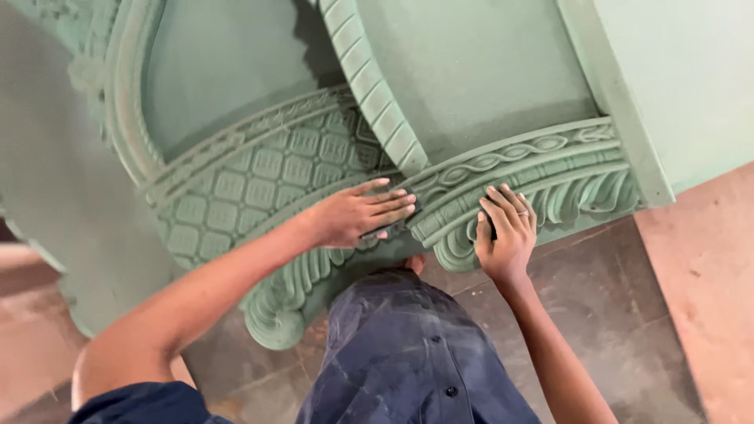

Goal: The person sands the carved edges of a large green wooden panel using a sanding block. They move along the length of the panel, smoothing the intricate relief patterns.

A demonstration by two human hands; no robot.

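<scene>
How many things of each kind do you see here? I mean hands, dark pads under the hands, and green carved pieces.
Hands: 2, the left hand and the right hand
Dark pads: 1 sure, under the left hand; something dark under the right hand is mostly hidden, not counted
Green carved pieces: 1, the carved panel
Total: 4

The carved panel [259, 177] under my hands is pale green, with a grid of squares, a twisted rope band and leaf scrolls. My shirt [408, 353] is dark blue; the floor [613, 314] is grey-brown.
</scene>
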